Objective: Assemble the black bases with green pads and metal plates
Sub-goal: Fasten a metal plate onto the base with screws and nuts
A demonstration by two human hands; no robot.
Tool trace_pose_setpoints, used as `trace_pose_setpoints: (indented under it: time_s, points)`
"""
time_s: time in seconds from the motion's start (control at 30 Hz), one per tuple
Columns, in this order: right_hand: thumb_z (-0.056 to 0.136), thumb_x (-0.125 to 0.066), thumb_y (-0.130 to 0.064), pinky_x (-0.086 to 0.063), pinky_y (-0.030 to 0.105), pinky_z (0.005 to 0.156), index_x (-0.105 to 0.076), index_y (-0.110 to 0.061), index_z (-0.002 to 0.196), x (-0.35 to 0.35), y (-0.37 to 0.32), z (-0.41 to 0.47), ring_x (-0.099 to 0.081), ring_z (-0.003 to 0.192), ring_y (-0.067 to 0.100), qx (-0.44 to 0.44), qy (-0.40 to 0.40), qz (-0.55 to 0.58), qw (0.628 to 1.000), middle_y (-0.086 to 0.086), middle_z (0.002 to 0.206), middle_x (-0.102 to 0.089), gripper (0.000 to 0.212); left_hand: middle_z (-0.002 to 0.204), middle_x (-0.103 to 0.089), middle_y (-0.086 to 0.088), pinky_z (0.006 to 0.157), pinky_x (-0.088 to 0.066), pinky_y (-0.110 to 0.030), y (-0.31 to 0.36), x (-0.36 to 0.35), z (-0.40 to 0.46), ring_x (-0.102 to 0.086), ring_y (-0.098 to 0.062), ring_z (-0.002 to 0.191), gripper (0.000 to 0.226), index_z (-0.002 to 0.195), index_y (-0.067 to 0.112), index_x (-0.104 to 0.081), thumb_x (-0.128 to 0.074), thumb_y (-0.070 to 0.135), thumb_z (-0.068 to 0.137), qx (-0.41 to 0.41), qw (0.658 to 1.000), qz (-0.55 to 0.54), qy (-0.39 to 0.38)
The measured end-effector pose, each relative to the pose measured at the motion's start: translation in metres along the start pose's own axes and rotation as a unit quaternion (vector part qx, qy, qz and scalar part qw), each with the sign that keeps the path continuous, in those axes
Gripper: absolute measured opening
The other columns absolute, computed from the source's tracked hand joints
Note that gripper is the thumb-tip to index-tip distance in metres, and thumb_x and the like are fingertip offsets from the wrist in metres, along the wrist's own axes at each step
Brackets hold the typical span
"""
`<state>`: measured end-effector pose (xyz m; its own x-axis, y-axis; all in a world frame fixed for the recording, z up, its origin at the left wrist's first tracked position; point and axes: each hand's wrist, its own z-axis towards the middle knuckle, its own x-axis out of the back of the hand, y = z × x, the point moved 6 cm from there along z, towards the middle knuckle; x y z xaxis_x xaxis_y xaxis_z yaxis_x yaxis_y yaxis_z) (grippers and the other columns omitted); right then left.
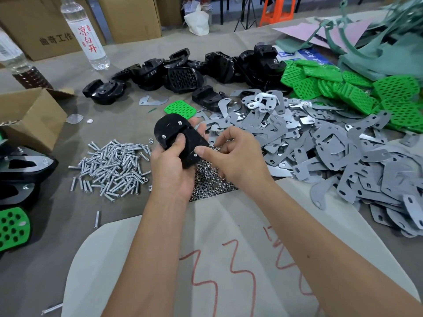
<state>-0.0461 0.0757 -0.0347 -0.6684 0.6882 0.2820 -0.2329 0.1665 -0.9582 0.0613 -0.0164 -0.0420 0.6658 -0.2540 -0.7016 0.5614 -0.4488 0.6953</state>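
Note:
My left hand (170, 167) grips a black base (176, 138) above the table's middle, underside up, with three screw ends poking out of it. My right hand (233, 152) touches the base's lower right corner, its thumb on the screw end there and its fingers curled; whether it pinches a nut I cannot tell. Under both hands lies a pile of small nuts (210, 181). Loose black bases (183, 72) are heaped at the back, green pads (357, 92) at the right, and grey metal plates (320, 147) spread across the right side.
A heap of screws (114, 168) lies left of my hands. An open cardboard box (29, 117) and finished assemblies (20, 179) sit at the left edge. Two bottles (84, 33) stand at the back left. A single green pad (180, 109) lies behind the held base.

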Motion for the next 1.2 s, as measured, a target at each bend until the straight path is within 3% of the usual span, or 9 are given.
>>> trace_pose_setpoints:
  time_s: [0.17, 0.27, 0.33, 0.43, 0.53, 0.7, 0.87, 1.03, 1.2]
  points:
    - [0.075, -0.091, -0.044, -0.044, 0.029, 0.055, -0.059, -0.016, 0.087, 0.009, -0.006, 0.001, -0.056, 0.052, 0.018, -0.003, -0.017, -0.02, 1.0, 0.01, 0.063, -0.065, 0.044, 0.127, -0.069, -0.026, 0.074, -0.063, -0.037, -0.007, -0.001, 0.002, -0.074, -0.038, 0.106, 0.033, 0.134, -0.01, -0.056, -0.041, -0.002, 0.105, 0.036, 0.998, 0.032, 0.045]
    - [0.085, -0.081, -0.047, -0.052, 0.037, 0.053, -0.064, -0.012, 0.087, 0.027, -0.013, 0.003, -0.061, 0.051, 0.019, 0.03, -0.043, -0.05, 0.997, 0.01, 0.067, -0.069, 0.039, 0.111, -0.076, -0.02, 0.068, -0.063, -0.036, -0.013, -0.004, 0.002, -0.077, -0.033, 0.093, 0.033, 0.134, -0.007, -0.056, -0.043, -0.004, 0.104, 0.052, 0.997, 0.033, 0.045]
    - [0.09, -0.075, -0.048, -0.052, 0.035, 0.051, -0.067, -0.012, 0.086, 0.056, -0.016, 0.007, -0.059, 0.05, 0.016, 0.053, -0.001, -0.108, 0.993, 0.006, 0.065, -0.068, 0.037, 0.104, -0.077, -0.02, 0.066, -0.063, -0.037, -0.02, -0.012, -0.001, -0.078, -0.034, 0.09, 0.032, 0.133, -0.005, -0.056, -0.043, -0.006, 0.103, 0.072, 0.996, 0.032, 0.033]
    - [0.09, -0.08, -0.036, -0.036, 0.021, 0.053, -0.067, -0.012, 0.083, 0.108, -0.017, 0.009, -0.049, 0.054, 0.008, 0.077, 0.088, -0.26, 0.959, -0.004, 0.063, -0.06, 0.028, 0.106, -0.076, -0.023, 0.067, -0.063, -0.039, -0.041, -0.031, -0.01, -0.077, -0.038, 0.092, 0.029, 0.128, -0.008, -0.058, -0.043, -0.006, 0.103, 0.119, 0.991, 0.068, -0.005]
    - [0.083, -0.086, -0.034, -0.04, 0.028, 0.056, -0.065, -0.013, 0.084, 0.154, -0.009, 0.005, -0.056, 0.064, 0.013, 0.012, 0.11, -0.348, 0.931, 0.001, 0.075, -0.065, 0.03, 0.1, -0.077, -0.021, 0.062, -0.063, -0.04, -0.072, -0.058, -0.026, -0.078, -0.036, 0.083, 0.025, 0.119, -0.005, -0.061, -0.043, -0.007, 0.103, 0.174, 0.978, 0.111, -0.043]
    - [0.068, -0.093, -0.048, -0.056, 0.045, 0.073, -0.068, -0.003, 0.088, 0.188, 0.002, -0.014, -0.064, 0.081, 0.032, -0.138, 0.002, -0.47, 0.872, 0.014, 0.084, -0.069, 0.055, 0.114, -0.073, -0.027, 0.084, -0.061, -0.059, -0.115, -0.098, -0.04, -0.073, -0.046, 0.099, 0.032, 0.129, -0.001, -0.058, -0.051, -0.009, 0.099, 0.216, 0.958, 0.175, -0.063]
    - [0.08, -0.08, -0.015, -0.06, 0.051, 0.074, -0.073, 0.007, 0.082, 0.186, -0.001, -0.019, -0.068, 0.085, 0.041, -0.101, -0.007, -0.454, 0.885, 0.028, 0.089, -0.071, 0.023, 0.112, -0.073, -0.028, 0.088, -0.053, -0.073, -0.135, -0.11, -0.043, -0.073, -0.049, 0.098, 0.032, 0.129, 0.002, -0.056, -0.053, -0.007, 0.099, 0.228, 0.951, 0.205, -0.049]
    - [0.09, -0.073, -0.01, -0.059, 0.052, 0.077, -0.074, 0.004, 0.084, 0.19, -0.009, -0.014, -0.067, 0.09, 0.042, -0.038, 0.013, -0.468, 0.883, 0.027, 0.094, -0.073, 0.015, 0.103, -0.077, -0.023, 0.085, -0.059, -0.062, -0.13, -0.11, -0.042, -0.077, -0.039, 0.09, 0.029, 0.128, -0.003, -0.056, -0.048, -0.008, 0.1, 0.222, 0.955, 0.187, -0.063]
    - [0.105, -0.06, -0.018, -0.057, 0.05, 0.088, -0.073, 0.0, 0.097, 0.204, -0.03, 0.0, -0.062, 0.069, 0.027, 0.051, 0.186, -0.41, 0.891, 0.01, 0.083, -0.071, 0.025, 0.102, -0.076, -0.026, 0.064, -0.065, -0.044, -0.101, -0.086, -0.034, -0.077, -0.04, 0.088, 0.028, 0.126, -0.009, -0.058, -0.046, -0.01, 0.101, 0.202, 0.962, 0.176, -0.051]
